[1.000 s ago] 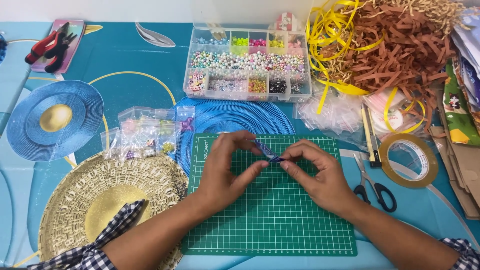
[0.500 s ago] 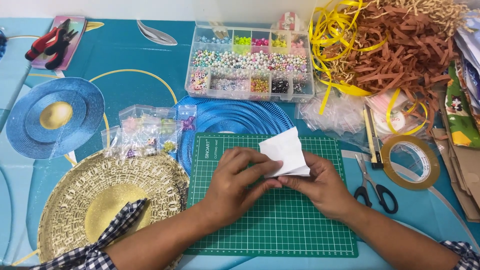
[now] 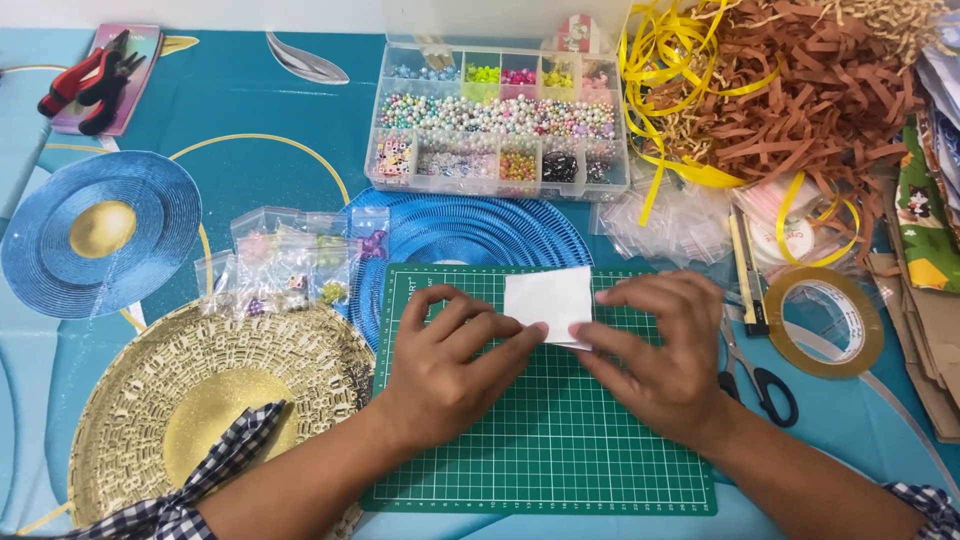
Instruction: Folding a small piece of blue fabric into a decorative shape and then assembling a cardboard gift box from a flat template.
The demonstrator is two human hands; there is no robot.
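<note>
A small white square of paper (image 3: 546, 299) lies flat on the green cutting mat (image 3: 560, 440). My left hand (image 3: 450, 360) presses on its lower left edge with the fingertips. My right hand (image 3: 655, 345) rests on its right and lower right edge, fingers spread over the mat. Both hands touch the paper and pin it down; neither lifts it. The paper's lower corner is partly hidden under my fingers.
A clear bead organiser box (image 3: 500, 125) sits behind the mat. Small bags of beads (image 3: 290, 265) lie to the left, above a gold woven placemat (image 3: 200, 400). Scissors (image 3: 760, 375), a tape roll (image 3: 825, 320), a craft knife (image 3: 745, 275), shredded brown paper (image 3: 800, 90) and yellow ribbon (image 3: 665, 60) crowd the right. Pliers (image 3: 85, 85) lie far left.
A second ago my hands pinched a small dark piece together above the mat. Then a white paper appeared, tilted between them, and now it lies flat under my fingertips.
</note>
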